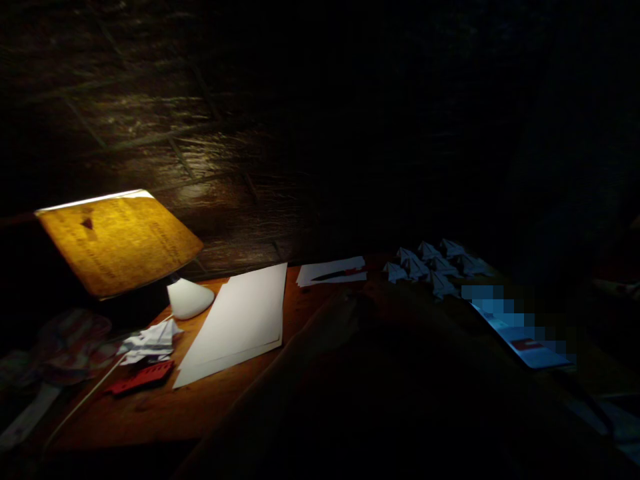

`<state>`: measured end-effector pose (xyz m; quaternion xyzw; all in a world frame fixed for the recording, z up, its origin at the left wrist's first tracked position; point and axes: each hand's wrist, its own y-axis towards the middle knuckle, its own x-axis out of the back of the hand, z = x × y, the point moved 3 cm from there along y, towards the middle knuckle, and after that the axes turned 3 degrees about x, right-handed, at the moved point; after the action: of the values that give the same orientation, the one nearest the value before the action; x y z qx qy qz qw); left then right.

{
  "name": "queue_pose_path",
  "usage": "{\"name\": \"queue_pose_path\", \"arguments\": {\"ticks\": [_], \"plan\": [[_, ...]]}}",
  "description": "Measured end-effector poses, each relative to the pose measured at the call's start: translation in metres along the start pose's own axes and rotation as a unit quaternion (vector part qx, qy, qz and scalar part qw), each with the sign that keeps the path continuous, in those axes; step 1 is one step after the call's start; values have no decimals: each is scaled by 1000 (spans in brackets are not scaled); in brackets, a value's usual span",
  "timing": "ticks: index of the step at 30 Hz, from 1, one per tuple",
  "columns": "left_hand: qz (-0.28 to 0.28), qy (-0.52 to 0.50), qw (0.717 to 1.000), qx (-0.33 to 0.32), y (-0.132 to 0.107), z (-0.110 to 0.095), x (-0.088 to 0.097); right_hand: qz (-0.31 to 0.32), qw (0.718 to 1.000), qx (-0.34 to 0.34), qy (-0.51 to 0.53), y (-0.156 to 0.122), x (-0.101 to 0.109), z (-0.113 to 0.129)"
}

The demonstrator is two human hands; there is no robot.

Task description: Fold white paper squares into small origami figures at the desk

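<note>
My left hand (pixel 354 310) reaches over the wooden table from the bottom, at the middle of the head view. It is in deep shadow, so its fingers and anything in them cannot be made out. Just beyond it lie smaller white sheets (pixel 327 268) with a dark-bladed knife (pixel 343 273) on top, its handle partly red. A stack of larger white paper (pixel 240 320) lies left of my forearm. Several folded paper figures (pixel 415 265) stand grouped to the right of the hand. My right hand does not show.
A lit lamp with a yellow shade (pixel 125 243) and white base (pixel 189 298) stands at the left, its cord crossing the wooden table (pixel 220 407). Nearby lie crumpled paper (pixel 153 341), a red object (pixel 143 379) and patterned cloth (pixel 75 347). A glowing screen (pixel 525 343) lies right.
</note>
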<state>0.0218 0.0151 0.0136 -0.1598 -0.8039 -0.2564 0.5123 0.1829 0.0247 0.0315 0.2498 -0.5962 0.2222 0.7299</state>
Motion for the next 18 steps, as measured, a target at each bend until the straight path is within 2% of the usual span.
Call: {"name": "queue_pose_path", "arguments": {"ticks": [2,4,7,11,15,18], "plan": [[3,26,1000,12,-5,-5,-3,-15,999,6,-28,-4,-6,5],[7,50,998,25,-10,-10,-6,-71,995,-5,-63,-8,-14,9],[14,77,996,34,-16,-16,-8,-111,993,-3,-50,-12,-27,15],[27,103,994,32,-16,-17,-5,-117,993,8,-10,-12,-24,17],[31,120,992,28,-12,-17,-4,-133,991,-3,-15,-9,-17,16],[26,139,990,20,-7,-16,-7,-125,992,7,-21,-6,-21,14]]}}
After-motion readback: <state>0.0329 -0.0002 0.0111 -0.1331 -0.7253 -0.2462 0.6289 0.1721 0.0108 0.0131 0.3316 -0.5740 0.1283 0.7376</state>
